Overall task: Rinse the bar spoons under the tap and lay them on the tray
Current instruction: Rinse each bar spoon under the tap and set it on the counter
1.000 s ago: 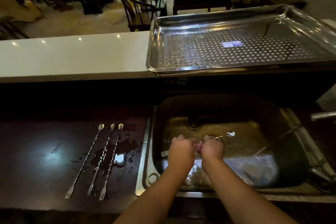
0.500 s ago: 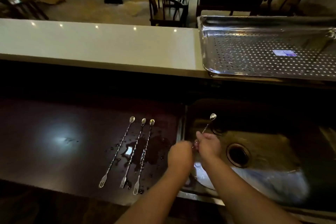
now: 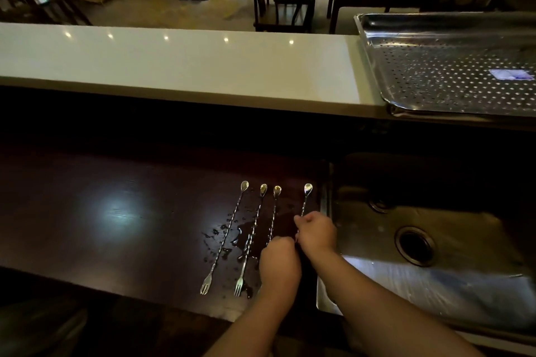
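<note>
Three long twisted bar spoons (image 3: 226, 235) lie side by side on the dark wet counter (image 3: 116, 211), bowls pointing away, fork ends toward me. A fourth bar spoon (image 3: 307, 193) is just right of them, its bowl beside the sink's edge. My right hand (image 3: 316, 232) grips its stem near the middle and my left hand (image 3: 278, 264) holds its lower end; both fists are closed on it. The perforated steel tray (image 3: 374, 55) sits on the white upper ledge at the far right, with only a small blue-white label in it.
A steel sink (image 3: 452, 226) with a round drain lies right of my hands. The white ledge (image 3: 174, 66) runs across above the dark counter. Water drops and a puddle surround the lying spoons. Chairs and tables stand beyond the bar.
Both hands have carried the spoon left, out of the sink, to the counter beside the three lying spoons. The view has swung left, so the tray now sits at the right edge.
</note>
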Tool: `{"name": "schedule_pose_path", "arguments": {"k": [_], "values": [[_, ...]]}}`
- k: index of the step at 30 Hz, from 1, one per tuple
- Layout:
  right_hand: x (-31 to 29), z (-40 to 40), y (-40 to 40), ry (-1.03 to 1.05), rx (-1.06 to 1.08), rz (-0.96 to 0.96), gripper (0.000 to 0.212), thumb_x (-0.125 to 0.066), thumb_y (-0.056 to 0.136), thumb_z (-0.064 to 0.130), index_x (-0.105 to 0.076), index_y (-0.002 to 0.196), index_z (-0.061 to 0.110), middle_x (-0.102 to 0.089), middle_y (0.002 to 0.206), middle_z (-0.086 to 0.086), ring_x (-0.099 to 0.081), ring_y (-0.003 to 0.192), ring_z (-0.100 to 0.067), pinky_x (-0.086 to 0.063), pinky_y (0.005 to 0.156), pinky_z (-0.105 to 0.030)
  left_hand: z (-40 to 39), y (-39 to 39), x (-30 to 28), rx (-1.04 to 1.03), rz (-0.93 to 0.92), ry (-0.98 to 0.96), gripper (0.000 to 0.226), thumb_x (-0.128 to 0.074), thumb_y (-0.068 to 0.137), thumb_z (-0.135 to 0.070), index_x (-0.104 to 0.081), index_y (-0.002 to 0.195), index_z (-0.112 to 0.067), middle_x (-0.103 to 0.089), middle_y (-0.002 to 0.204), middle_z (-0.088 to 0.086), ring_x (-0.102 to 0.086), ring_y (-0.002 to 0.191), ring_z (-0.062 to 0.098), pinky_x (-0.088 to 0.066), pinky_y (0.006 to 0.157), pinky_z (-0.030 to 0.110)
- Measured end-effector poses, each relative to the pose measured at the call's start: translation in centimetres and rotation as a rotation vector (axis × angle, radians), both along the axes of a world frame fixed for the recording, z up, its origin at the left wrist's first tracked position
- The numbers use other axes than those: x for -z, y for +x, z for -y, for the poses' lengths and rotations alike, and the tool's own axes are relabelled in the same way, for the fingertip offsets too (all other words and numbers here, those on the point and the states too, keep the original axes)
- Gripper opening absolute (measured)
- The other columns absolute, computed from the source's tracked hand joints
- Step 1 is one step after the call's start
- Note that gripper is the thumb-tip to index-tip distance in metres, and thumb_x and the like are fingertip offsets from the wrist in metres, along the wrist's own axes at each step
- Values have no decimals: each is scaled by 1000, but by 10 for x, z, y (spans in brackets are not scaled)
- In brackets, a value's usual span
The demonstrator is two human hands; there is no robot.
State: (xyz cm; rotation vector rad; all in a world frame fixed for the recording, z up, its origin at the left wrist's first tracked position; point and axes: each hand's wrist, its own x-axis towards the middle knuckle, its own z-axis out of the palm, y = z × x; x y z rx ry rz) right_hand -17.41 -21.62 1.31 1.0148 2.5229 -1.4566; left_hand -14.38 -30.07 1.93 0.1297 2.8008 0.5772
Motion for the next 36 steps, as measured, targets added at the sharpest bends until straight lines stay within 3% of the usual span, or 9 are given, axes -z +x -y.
{"name": "schedule_pose_path", "arguments": {"k": [3, 9, 16, 19, 23, 27, 29, 32, 36], "values": [[1, 10, -2, 101, -61, 49, 32, -59, 94, 29, -64, 71, 8, -73, 79, -14, -67, 78, -26, -45, 66, -28, 7, -1, 3, -18, 14, -13, 23, -39, 92, -10, -62, 96, -9, -63, 104, 10, -63, 93, 29, -46, 74, 35], [2, 17, -7, 175, -93, 103, 27, -60, 94, 28, -69, 92, 2, -73, 90, -15, -68, 91, -30, -52, 81, -36, 14, 2, 8, -25, 11, 27, 21, -41, 91, -8, -61, 95, -10, -60, 102, 9, -63, 91, 28, -45, 73, 34], [2, 24, -12, 256, -84, 166, 27, -60, 94, 28, -66, 97, 2, -71, 97, -15, -66, 94, -30, -47, 74, -31, 19, -2, 7, -20, 21, 43, 20, -42, 90, -7, -61, 95, -9, -60, 101, 9, -62, 90, 28, -42, 68, 33], [1, 23, -12, 242, -77, 175, 31, -61, 93, 31, -66, 88, 1, -68, 84, -15, -65, 82, -27, -47, 69, -30, 21, -5, 5, -10, 24, 47, 20, -42, 92, -11, -62, 93, -9, -62, 101, 10, -62, 91, 29, -44, 71, 35], [-4, 27, -11, 263, -20, 83, 35, -59, 94, 34, -65, 77, 4, -60, 66, -6, -55, 63, -18, -38, 58, -25, 30, -9, 2, -15, -1, 74, 29, -47, 94, -34, -60, 97, -8, -61, 103, 10, -62, 92, 28, -45, 74, 35], [-7, 37, -18, 203, -92, 106, 46, -63, 90, 31, -46, 51, 13, -45, 49, 1, -41, 45, -12, -28, 45, -24, 44, -16, -1, -7, 35, 10, 28, -49, 94, -33, -57, 105, -8, -63, 109, 12, -62, 101, 30, -48, 80, 37], [-7, 44, -21, 172, -129, 182, 41, -67, 87, 33, -49, 56, 13, -51, 56, 0, -49, 51, -15, -32, 48, -23, 48, -18, -4, 12, 101, -51, 23, -49, 94, -24, -57, 106, -6, -64, 112, 14, -61, 105, 32, -48, 82, 39], [-8, 52, -23, 184, -176, 276, 25, -72, 82, 33, -65, 77, 10, -67, 80, -4, -66, 78, -22, -43, 62, -25, 50, -17, -6, 41, 184, -124, 23, -44, 91, -6, -58, 110, -6, -63, 117, 13, -60, 109, 31, -49, 85, 37], [-13, 56, -28, 227, -198, 339, 22, -73, 80, 26, -68, 92, 9, -71, 102, -9, -68, 95, -26, -47, 68, -29, 48, -21, -8, 56, 230, -132, 29, -40, 92, 0, -57, 114, -6, -61, 121, 13, -58, 113, 30, -48, 88, 37]]}}
